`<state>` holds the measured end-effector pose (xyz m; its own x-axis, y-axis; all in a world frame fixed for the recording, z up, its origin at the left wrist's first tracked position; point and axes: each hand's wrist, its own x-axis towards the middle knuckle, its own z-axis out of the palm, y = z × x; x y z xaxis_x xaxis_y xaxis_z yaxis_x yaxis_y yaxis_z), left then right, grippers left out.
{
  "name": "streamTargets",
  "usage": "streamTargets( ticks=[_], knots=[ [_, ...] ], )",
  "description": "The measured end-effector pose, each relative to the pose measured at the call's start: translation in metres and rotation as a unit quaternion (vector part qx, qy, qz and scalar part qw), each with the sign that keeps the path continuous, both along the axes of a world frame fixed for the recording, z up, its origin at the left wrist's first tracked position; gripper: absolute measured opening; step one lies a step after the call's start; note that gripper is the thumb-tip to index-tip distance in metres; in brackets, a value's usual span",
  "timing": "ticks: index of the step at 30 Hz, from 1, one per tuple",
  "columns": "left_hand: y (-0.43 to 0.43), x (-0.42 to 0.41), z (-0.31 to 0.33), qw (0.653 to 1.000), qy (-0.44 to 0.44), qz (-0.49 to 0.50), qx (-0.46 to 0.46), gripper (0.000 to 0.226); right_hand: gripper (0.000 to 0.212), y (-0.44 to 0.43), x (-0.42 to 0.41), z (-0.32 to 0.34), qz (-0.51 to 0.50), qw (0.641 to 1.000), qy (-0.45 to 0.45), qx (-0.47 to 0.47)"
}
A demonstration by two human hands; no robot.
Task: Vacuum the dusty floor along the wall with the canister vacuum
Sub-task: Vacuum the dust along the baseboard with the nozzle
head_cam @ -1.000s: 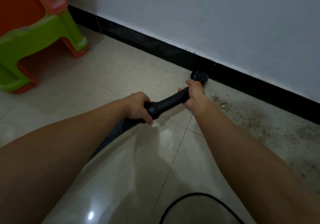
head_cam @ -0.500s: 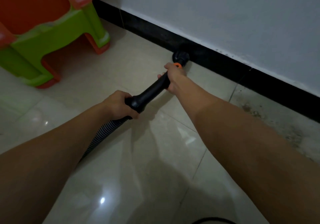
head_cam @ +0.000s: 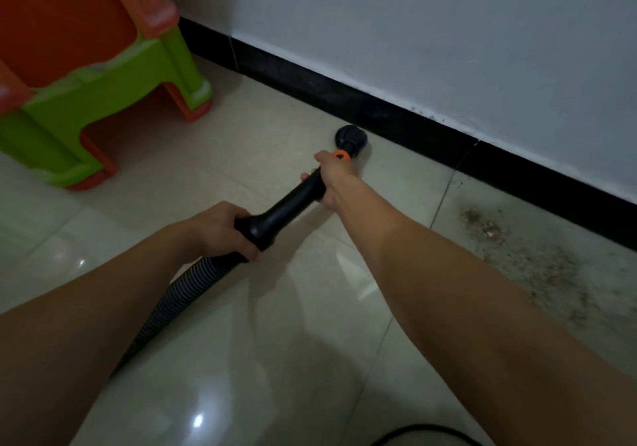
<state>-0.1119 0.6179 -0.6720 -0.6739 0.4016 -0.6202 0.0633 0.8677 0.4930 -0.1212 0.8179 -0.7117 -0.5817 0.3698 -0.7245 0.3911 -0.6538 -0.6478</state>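
Observation:
I hold a black vacuum wand (head_cam: 286, 207) with both hands. My left hand (head_cam: 217, 228) grips its rear end, where the ribbed grey hose (head_cam: 172, 304) joins. My right hand (head_cam: 331, 176) grips the front, just behind an orange collar (head_cam: 342, 154). The round black brush nozzle (head_cam: 350, 135) rests on the tiled floor right by the black baseboard (head_cam: 431, 128). A patch of brown dust and crumbs (head_cam: 517, 256) lies on the tile to the right, along the wall. The canister is out of view.
A green and orange plastic chair (head_cam: 96, 94) stands at the upper left near the wall. A black cord (head_cam: 424, 433) curves across the floor at the bottom edge. The white wall (head_cam: 448, 31) runs diagonally from upper left to right.
The nozzle has slid left along the baseboard, away from the dusty patch and toward the chair. Both hands kept their grip on the wand.

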Motion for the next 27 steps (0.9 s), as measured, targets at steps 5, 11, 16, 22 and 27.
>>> streamTargets(
  ticks=[5, 11, 16, 22, 27],
  knots=[
    [-0.003, 0.0, 0.011, 0.993, 0.034, -0.103, -0.039, 0.043, 0.023, -0.007, 0.051, -0.002, -0.095, 0.991, 0.021, -0.089],
    [0.013, 0.013, -0.001, 0.957, 0.032, -0.254, -0.137, 0.049, 0.017, -0.041, 0.158, -0.006, -0.236, 0.937, 0.077, -0.244],
    [0.034, 0.032, -0.013, 0.917, 0.047, -0.339, -0.207, 0.061, 0.021, -0.063, 0.207, 0.002, -0.302, 0.914, 0.058, -0.266],
    [0.039, 0.047, -0.008, 0.888, 0.052, -0.394, -0.231, 0.063, 0.028, -0.079, 0.24, 0.011, -0.337, 0.899, 0.061, -0.274],
    [0.001, 0.041, 0.007, 0.893, 0.059, -0.38, -0.233, 0.051, 0.03, -0.108, 0.231, 0.02, -0.292, 0.911, 0.05, -0.287]
  ],
)
